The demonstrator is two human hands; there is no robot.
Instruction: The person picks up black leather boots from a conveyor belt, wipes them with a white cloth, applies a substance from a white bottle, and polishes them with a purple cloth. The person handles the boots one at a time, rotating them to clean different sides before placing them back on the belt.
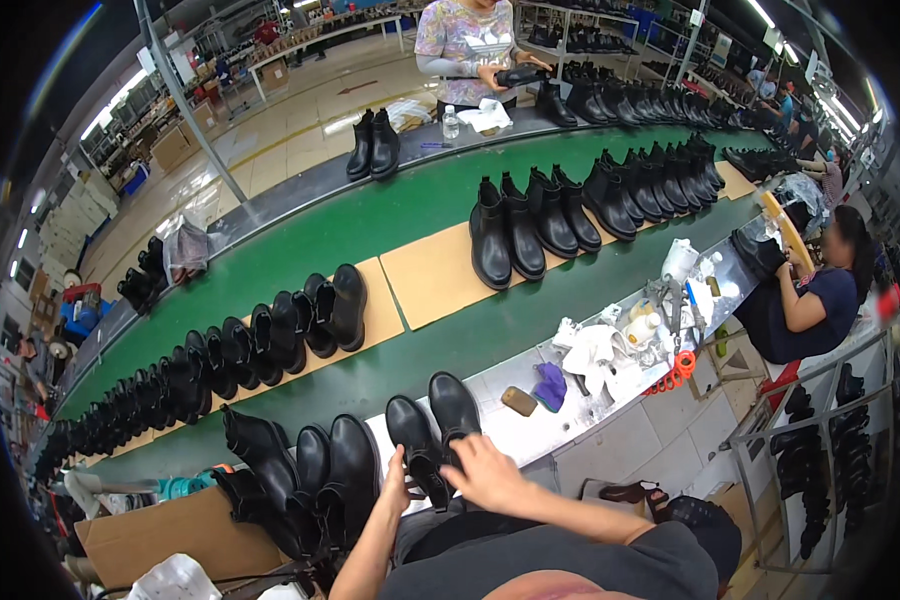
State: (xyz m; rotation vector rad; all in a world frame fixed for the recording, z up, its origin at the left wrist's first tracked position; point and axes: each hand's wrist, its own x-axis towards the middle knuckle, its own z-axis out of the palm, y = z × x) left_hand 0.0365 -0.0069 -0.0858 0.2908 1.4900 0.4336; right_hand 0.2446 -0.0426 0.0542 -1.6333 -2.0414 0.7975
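Observation:
At the near edge of the bench stands a pair of black ankle boots, toes pointing away from me. My left hand (395, 484) is against the left side of the left ankle boot (407, 421), thumb and fingers at its shaft. From the right, my right hand (487, 476) reaches over with bent fingers at the same boot's upper opening. Its fingertips are partly hidden against the dark leather. The other ankle boot (454, 400) stands just beyond my right hand, its rear part covered by it. Left of my left hand are more black boots (351, 462), some leaning.
A green conveyor (450, 335) carries rows of black boots on cardboard sheets (425, 285). Right of me on the bench lie a brown block (518, 401), a purple cloth (549, 386), white rags (595, 352), bottles and orange-handled scissors (678, 368). Co-workers handle footwear opposite and at right.

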